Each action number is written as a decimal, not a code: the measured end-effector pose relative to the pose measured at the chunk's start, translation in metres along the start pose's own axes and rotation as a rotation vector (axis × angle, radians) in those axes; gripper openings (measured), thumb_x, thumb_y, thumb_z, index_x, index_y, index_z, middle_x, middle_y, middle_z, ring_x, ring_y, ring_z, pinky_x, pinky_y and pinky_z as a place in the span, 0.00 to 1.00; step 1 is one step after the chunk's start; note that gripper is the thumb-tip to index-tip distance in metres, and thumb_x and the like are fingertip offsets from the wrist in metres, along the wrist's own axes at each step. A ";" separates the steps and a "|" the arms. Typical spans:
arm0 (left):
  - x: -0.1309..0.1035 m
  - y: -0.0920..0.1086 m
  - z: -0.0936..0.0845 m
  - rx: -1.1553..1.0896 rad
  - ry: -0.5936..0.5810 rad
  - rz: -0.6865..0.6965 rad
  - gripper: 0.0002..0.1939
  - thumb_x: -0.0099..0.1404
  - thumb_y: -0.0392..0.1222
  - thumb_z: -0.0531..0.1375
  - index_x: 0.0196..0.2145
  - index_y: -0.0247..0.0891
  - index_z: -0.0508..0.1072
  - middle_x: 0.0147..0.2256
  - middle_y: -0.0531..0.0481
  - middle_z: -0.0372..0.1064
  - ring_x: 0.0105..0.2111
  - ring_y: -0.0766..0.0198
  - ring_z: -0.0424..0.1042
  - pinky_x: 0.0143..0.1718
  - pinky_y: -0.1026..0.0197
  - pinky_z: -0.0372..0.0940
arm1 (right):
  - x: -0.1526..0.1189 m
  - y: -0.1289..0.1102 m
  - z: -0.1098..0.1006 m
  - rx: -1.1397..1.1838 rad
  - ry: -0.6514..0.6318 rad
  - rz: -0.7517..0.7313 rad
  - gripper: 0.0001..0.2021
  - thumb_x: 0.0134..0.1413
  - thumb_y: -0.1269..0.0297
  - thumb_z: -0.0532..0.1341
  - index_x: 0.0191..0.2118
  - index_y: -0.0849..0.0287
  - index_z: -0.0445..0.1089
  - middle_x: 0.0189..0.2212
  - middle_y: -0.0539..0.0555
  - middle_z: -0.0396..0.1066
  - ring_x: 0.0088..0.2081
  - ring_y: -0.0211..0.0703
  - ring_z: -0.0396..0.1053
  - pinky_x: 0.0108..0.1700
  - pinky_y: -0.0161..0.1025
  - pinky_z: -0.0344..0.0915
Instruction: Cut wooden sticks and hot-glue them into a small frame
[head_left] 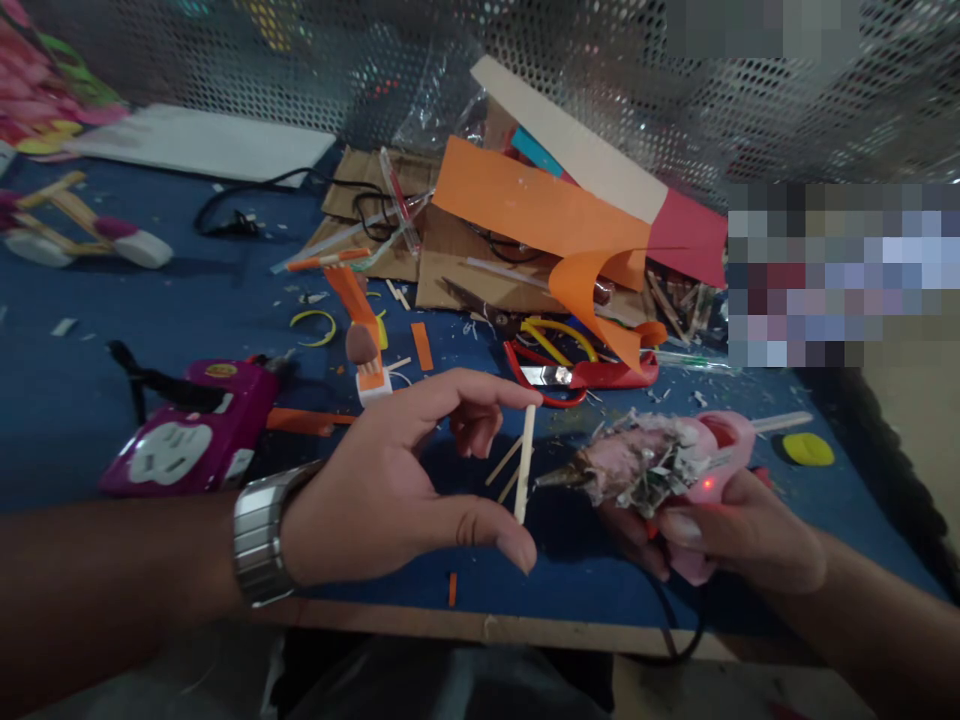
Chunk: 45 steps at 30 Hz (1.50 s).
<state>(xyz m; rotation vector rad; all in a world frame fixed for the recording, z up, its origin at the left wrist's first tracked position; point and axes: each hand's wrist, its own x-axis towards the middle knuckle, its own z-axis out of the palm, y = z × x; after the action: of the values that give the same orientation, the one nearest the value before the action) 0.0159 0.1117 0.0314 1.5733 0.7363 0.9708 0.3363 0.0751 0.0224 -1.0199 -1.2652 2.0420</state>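
Note:
Between the thumb and forefinger of my left hand [397,480] a short pale wooden stick [526,465] is pinched by its two ends, nearly upright. My right hand [739,540] grips a pink hot glue gun [712,440], its small red light glowing. Grey, stringy residue covers the gun's front, and its metal nozzle points left, a little short of the stick. A clear glue stick [784,422] juts from the gun's rear. Thin loose sticks [504,462] lie on the blue table behind the held one.
Red-handled scissors [615,375] lie just beyond my hands. A purple device [195,440] with a black cable sits at left, near a small orange paper figure [356,310]. Orange paper [525,200] and cardboard [457,270] pile up behind. A yellow piece [808,449] rests at right.

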 end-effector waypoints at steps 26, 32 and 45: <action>0.002 0.003 0.001 0.034 0.017 -0.026 0.37 0.51 0.57 0.87 0.56 0.47 0.85 0.39 0.53 0.73 0.37 0.62 0.71 0.39 0.58 0.67 | -0.002 -0.013 0.010 -0.072 -0.038 0.059 0.21 0.56 0.42 0.78 0.32 0.57 0.81 0.22 0.51 0.71 0.18 0.32 0.59 0.18 0.30 0.53; 0.002 0.003 0.001 0.041 0.012 -0.042 0.38 0.51 0.57 0.87 0.57 0.47 0.85 0.39 0.53 0.73 0.37 0.63 0.71 0.39 0.58 0.67 | 0.005 -0.008 0.009 -0.073 0.068 0.013 0.23 0.56 0.41 0.79 0.31 0.57 0.80 0.24 0.52 0.73 0.22 0.36 0.67 0.23 0.31 0.63; 0.001 0.004 0.000 0.046 0.008 -0.041 0.38 0.51 0.58 0.87 0.56 0.47 0.85 0.38 0.53 0.73 0.36 0.62 0.70 0.38 0.58 0.66 | 0.004 -0.008 0.010 -0.067 0.043 -0.016 0.21 0.58 0.44 0.78 0.31 0.58 0.79 0.24 0.51 0.73 0.22 0.35 0.66 0.22 0.30 0.62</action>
<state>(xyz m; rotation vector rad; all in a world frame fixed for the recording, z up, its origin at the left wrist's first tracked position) 0.0162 0.1120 0.0351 1.5887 0.7988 0.9367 0.3266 0.0761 0.0308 -1.0746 -1.3236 1.9671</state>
